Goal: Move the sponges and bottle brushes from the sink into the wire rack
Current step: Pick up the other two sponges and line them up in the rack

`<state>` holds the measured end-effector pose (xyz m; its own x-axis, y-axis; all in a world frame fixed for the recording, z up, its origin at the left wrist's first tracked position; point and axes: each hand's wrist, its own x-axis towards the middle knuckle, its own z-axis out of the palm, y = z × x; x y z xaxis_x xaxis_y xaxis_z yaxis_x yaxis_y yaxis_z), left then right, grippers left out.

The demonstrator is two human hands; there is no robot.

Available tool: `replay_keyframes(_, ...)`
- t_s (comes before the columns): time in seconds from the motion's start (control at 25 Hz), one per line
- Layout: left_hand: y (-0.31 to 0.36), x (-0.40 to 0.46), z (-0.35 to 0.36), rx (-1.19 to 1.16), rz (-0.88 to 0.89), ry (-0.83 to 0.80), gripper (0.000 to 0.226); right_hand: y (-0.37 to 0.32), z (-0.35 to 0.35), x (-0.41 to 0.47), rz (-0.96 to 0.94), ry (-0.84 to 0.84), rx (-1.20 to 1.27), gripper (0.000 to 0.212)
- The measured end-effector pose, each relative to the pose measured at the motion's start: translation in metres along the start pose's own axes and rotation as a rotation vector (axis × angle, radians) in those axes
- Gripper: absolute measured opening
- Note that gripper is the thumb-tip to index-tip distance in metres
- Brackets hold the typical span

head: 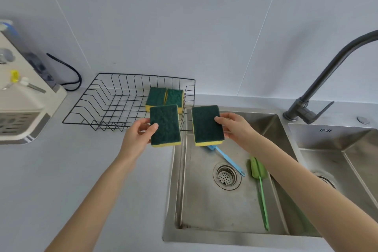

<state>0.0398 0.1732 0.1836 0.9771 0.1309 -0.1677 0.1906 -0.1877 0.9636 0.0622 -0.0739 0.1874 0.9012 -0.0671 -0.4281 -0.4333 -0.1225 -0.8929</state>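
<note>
Both hands (141, 137) (235, 129) grip sponges (165, 124); rack (86, 108) holds two, sink (204, 210) two brushes (259, 180).

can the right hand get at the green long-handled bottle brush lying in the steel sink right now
Probably not yet: the right hand is full, gripping a green-and-yellow sponge. The green bottle brush itself lies uncovered in the sink, below that forearm.

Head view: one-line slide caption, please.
Left hand and right hand each carry a sponge toward the wire rack; brushes remain in sink.

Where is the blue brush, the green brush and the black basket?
blue brush (226, 157), head view, middle of its handle.
green brush (258, 168), head view, its bristle head.
wire rack (143, 76), head view, its back rim.
</note>
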Motion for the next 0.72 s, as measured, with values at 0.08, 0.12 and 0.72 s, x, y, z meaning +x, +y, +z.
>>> replay_keyframes(0.08,-0.001,0.009,-0.014,-0.015,0.012,0.019,0.024,-0.009,0.015,0.007,-0.003,-0.03,0.036,0.025)
replay_keyframes(0.12,-0.001,0.013,-0.021,-0.021,0.016,0.029,0.022,-0.013,0.022,0.011,-0.006,-0.048,0.048,0.024)
replay_keyframes(0.72,-0.017,0.075,-0.102,-0.144,-0.023,0.272,0.016,-0.088,0.149,0.111,0.025,-0.156,-0.049,0.006)
